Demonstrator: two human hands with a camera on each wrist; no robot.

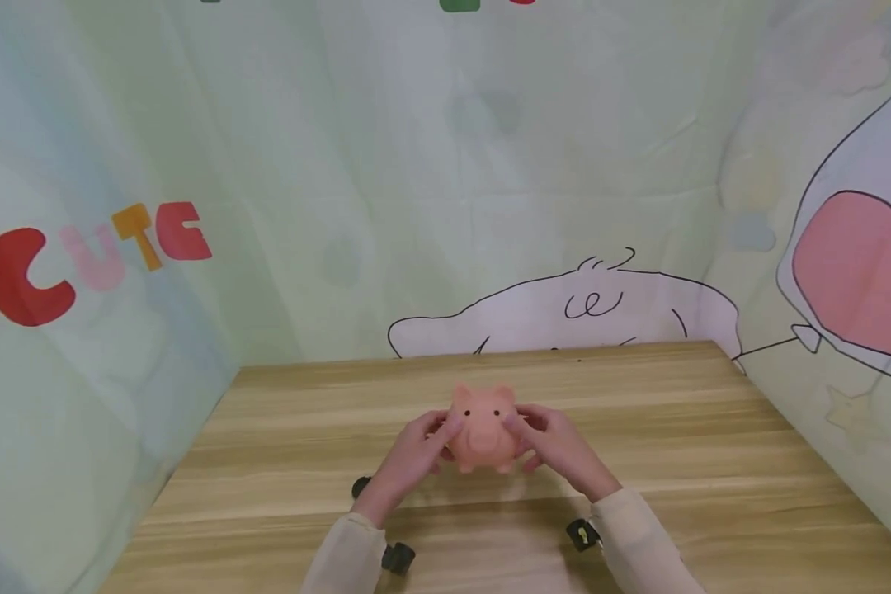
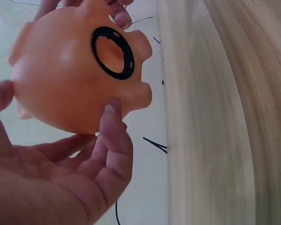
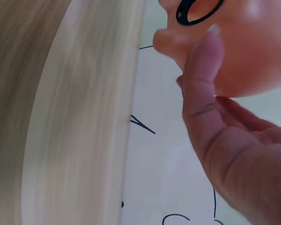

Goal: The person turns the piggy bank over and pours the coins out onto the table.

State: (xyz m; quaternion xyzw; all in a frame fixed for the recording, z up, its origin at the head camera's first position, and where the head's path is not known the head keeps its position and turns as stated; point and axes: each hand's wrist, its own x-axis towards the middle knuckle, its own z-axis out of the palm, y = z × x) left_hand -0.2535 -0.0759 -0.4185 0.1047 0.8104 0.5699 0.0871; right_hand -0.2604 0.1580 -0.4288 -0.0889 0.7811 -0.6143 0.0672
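Observation:
A pink piggy bank (image 1: 483, 441) with small dark eyes and two ears is held between both hands, its face toward me in the head view. My left hand (image 1: 419, 445) grips one side, thumb near the cheek; my right hand (image 1: 560, 450) grips the other side the same way. From the left wrist view, the underside of the piggy bank (image 2: 61, 70) shows a black ring (image 2: 128, 61) around an open hole, close to the stubby feet. Only part of that ring (image 3: 182, 14) appears in the right wrist view. Some fingers are hidden behind the body.
A wood-grain table (image 1: 304, 478) lies beneath the hands. Printed cloth (image 1: 341, 206) hangs behind it and at both sides, with coloured letters and a line-drawn figure. Small black pieces (image 1: 398, 558) sit beside the cream sleeves (image 1: 642, 536) near the wrists.

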